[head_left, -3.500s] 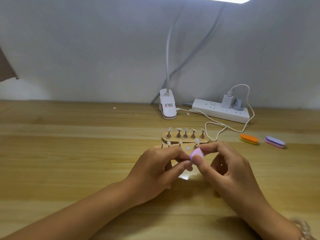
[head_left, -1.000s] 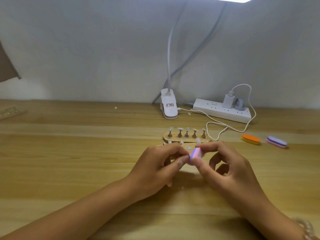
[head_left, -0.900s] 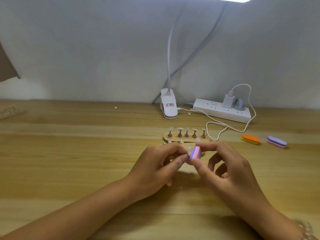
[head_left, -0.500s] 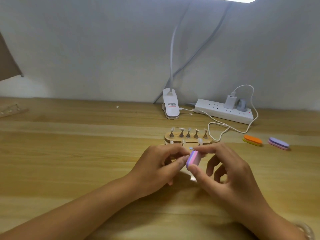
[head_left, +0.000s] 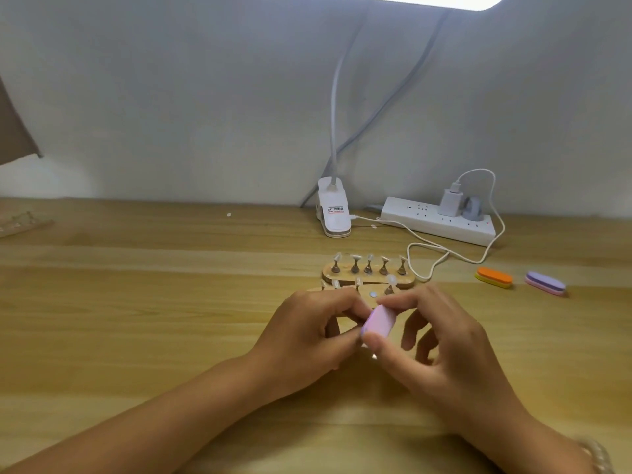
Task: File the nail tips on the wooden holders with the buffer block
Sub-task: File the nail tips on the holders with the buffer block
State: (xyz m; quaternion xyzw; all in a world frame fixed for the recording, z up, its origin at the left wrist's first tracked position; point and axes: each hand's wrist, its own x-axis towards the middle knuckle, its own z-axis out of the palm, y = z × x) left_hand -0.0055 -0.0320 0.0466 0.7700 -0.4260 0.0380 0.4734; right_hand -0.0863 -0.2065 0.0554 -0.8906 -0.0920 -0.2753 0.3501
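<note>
Right hand (head_left: 444,340) pinching pink rectangular foam buffer block (head_left: 378,321), angling it for filing; left hand (head_left: 307,333) curling at 9 o'clock, grip hidden, cannot tell; oval wooden holder (head_left: 367,276) standing at 12 o'clock.

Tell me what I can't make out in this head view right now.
- The piece the left hand pinches: hidden by its fingers and the buffer block in the right hand.
- Near wooden holder: largely covered by both hands.
- Clear object at left edge: cut off, blurred.
- Lamp clip label: too small to read.
</note>
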